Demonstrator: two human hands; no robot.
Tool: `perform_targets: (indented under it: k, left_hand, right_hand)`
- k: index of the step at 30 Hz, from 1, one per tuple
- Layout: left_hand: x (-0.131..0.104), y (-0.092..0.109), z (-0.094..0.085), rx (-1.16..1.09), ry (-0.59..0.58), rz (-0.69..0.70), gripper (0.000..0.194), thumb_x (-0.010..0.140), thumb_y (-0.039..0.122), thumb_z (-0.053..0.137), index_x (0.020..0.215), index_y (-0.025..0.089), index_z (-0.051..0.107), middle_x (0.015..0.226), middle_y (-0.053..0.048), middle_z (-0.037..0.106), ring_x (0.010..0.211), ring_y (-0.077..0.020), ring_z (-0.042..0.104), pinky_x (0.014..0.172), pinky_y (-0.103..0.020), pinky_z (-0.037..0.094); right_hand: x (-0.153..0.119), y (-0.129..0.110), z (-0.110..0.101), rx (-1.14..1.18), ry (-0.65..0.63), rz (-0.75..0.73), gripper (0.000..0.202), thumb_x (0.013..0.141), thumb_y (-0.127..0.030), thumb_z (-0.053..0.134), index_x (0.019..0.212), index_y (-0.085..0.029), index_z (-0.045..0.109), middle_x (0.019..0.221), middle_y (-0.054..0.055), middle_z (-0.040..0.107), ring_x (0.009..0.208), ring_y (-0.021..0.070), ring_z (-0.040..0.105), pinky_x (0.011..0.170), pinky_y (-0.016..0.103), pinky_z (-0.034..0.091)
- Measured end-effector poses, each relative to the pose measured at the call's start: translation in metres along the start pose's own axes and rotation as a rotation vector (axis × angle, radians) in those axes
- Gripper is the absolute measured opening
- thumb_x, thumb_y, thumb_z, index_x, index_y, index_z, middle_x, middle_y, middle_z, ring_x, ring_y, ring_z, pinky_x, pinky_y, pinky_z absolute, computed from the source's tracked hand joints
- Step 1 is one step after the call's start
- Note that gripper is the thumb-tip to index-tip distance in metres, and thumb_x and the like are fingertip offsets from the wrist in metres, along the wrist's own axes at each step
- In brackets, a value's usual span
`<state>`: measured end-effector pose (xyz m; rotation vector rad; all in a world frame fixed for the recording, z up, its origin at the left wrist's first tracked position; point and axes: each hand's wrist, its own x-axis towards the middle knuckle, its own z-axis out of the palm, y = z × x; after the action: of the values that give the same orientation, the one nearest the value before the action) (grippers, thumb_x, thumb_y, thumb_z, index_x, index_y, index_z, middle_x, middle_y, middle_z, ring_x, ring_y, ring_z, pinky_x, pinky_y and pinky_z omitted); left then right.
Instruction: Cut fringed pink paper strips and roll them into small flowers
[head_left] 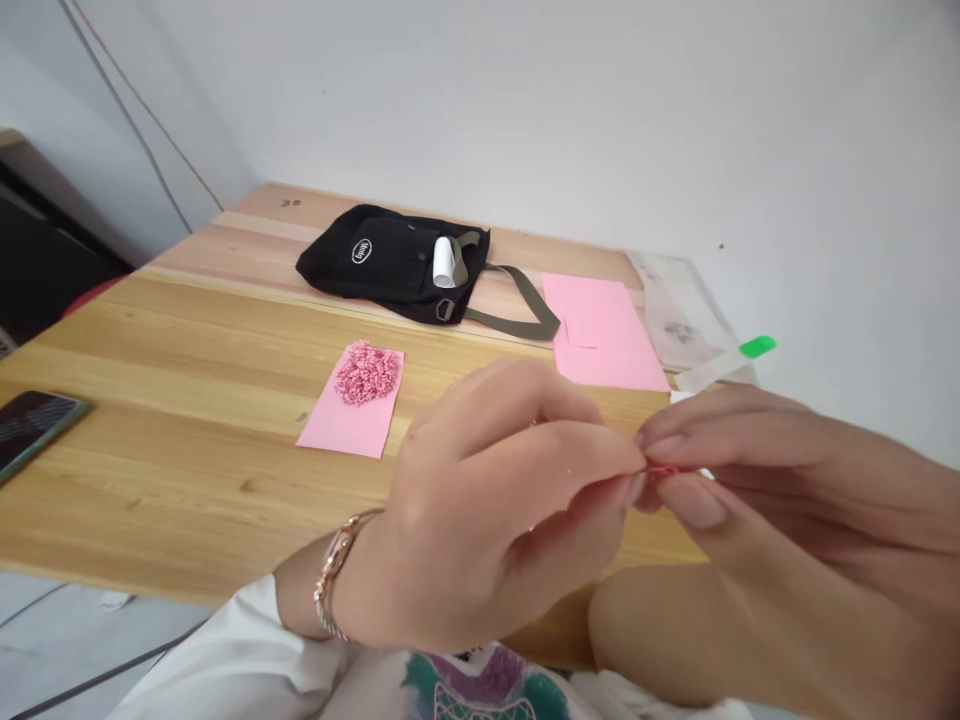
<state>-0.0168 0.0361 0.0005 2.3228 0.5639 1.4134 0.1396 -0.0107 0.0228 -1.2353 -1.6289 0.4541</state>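
Both of my hands meet in front of me at the right, fingertips almost touching. Between them is a small, thin pink strand point(666, 470), mostly covered by the fingers; its exact kind cannot be made out. My left hand point(495, 510), with a rose-gold watch or bracelet point(334, 565) at the wrist, pinches its left end between thumb and index finger. My right hand point(802, 510) grips the other end between thumb and fingers. Left of my hands, a pile of tiny pink pieces point(366, 373) lies on a small sheet of pink paper point(349, 430).
Toward the back of the wooden table point(210, 420) lies a black bag point(382, 262) with an olive strap. Larger pink sheets point(611, 345) lie beside a translucent pouch point(679, 310). A green-tipped strip point(756, 347) shows above my right hand. A phone point(34, 428) rests at far left.
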Motion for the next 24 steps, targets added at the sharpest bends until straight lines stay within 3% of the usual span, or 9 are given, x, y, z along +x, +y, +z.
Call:
perform_targets:
  k: [6, 10, 17, 24]
  left_hand:
    - [-0.003, 0.001, 0.004, -0.072, 0.048, -0.038, 0.01, 0.073, 0.005, 0.062, 0.072, 0.015, 0.062, 0.068, -0.004, 0.063, 0.06, -0.0097, 0.056, 0.053, -0.021, 0.049]
    - [-0.007, -0.001, 0.008, -0.26, 0.115, -0.201, 0.009, 0.077, 0.009, 0.061, 0.074, 0.017, 0.064, 0.07, -0.002, 0.063, 0.064, -0.0115, 0.058, 0.058, -0.024, 0.049]
    - [-0.011, -0.007, 0.003, -0.717, 0.062, -0.502, 0.007, 0.081, 0.016, 0.061, 0.075, 0.016, 0.064, 0.074, -0.002, 0.065, 0.066, -0.0108, 0.055, 0.059, -0.025, 0.046]
    - [-0.016, -0.002, 0.002, -0.996, 0.023, -0.617, 0.007, 0.081, 0.014, 0.062, 0.076, 0.016, 0.066, 0.074, -0.001, 0.062, 0.072, -0.0099, 0.058, 0.067, -0.023, 0.048]
  right_hand:
    - [-0.001, 0.001, 0.001, -0.013, 0.015, 0.003, 0.008, 0.07, -0.015, 0.069, 0.069, -0.023, 0.069, 0.063, 0.001, 0.068, 0.058, 0.0163, 0.063, 0.043, 0.024, 0.05]
    - [-0.005, 0.005, 0.003, 0.012, 0.008, -0.01, 0.01, 0.069, -0.018, 0.072, 0.074, -0.025, 0.068, 0.068, -0.001, 0.068, 0.062, 0.0146, 0.063, 0.048, 0.023, 0.052]
    - [-0.008, 0.004, 0.007, 0.018, -0.06, 0.017, 0.02, 0.072, -0.031, 0.071, 0.091, -0.031, 0.066, 0.068, -0.003, 0.066, 0.054, 0.0126, 0.061, 0.046, 0.023, 0.051]
    - [-0.009, -0.001, 0.013, 0.039, -0.047, -0.079, 0.022, 0.075, -0.02, 0.067, 0.093, -0.031, 0.066, 0.063, -0.003, 0.063, 0.053, 0.0122, 0.059, 0.046, 0.022, 0.05]
